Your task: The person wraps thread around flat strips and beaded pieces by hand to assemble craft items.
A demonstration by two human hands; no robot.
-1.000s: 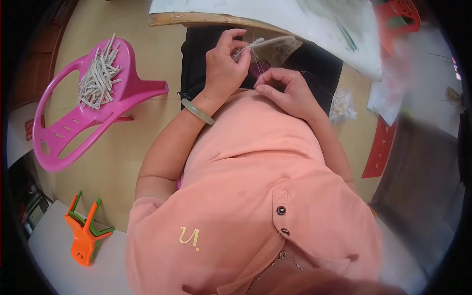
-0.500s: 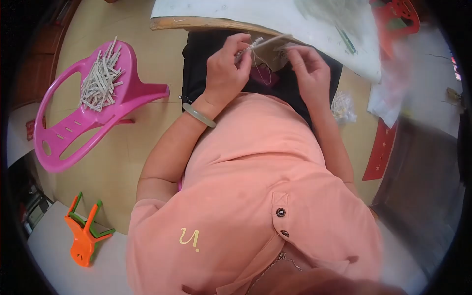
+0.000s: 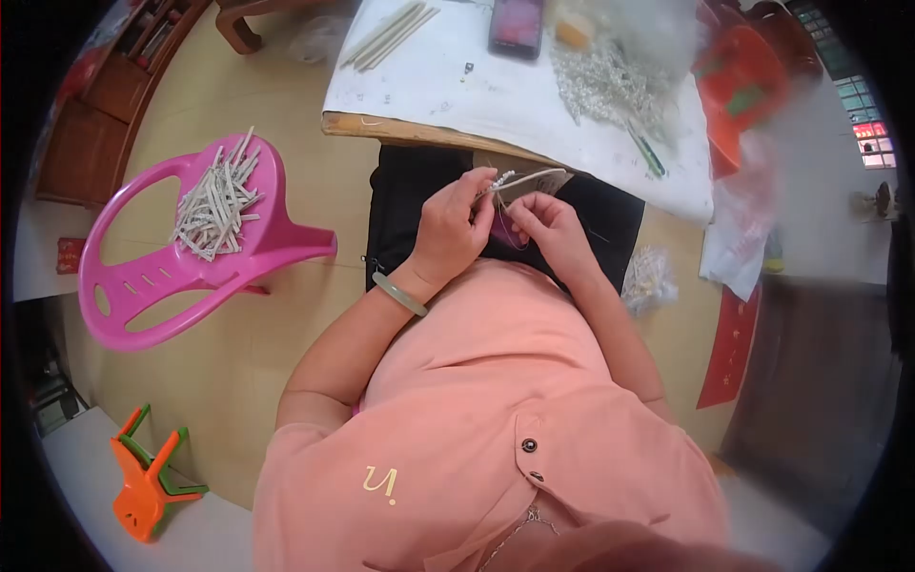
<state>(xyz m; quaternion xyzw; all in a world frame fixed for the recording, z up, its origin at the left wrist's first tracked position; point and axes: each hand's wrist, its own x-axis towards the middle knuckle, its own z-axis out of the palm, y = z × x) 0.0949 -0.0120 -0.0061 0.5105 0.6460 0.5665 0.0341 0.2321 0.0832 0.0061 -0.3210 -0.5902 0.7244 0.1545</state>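
My left hand (image 3: pixel 448 229), with a pale bangle (image 3: pixel 399 295) on its wrist, has its thumb and forefinger closed on a thin pale strip (image 3: pixel 541 176). Small white beads (image 3: pixel 502 179) sit along the strip close to the fingertips. Below them hangs a loop of fine thread (image 3: pixel 503 227). Just to the right, my right hand (image 3: pixel 556 234) is closed in a pinch beside the thread; what lies between its fingertips is too small to make out. Both hands are above the dark cloth (image 3: pixel 405 191) on my lap.
Ahead stands a white-covered table (image 3: pixel 457 105) with several pale strips (image 3: pixel 391 36), a phone (image 3: pixel 516 27), a heap of clear beads (image 3: pixel 610 81) and a green pen (image 3: pixel 646 151). At left, a pink chair (image 3: pixel 129 281) bears many strips (image 3: pixel 217 205). A plastic bag (image 3: pixel 650 279) lies right.
My right hand has come left, close to my left hand and the thread. The head view has tilted up, showing more of the table.
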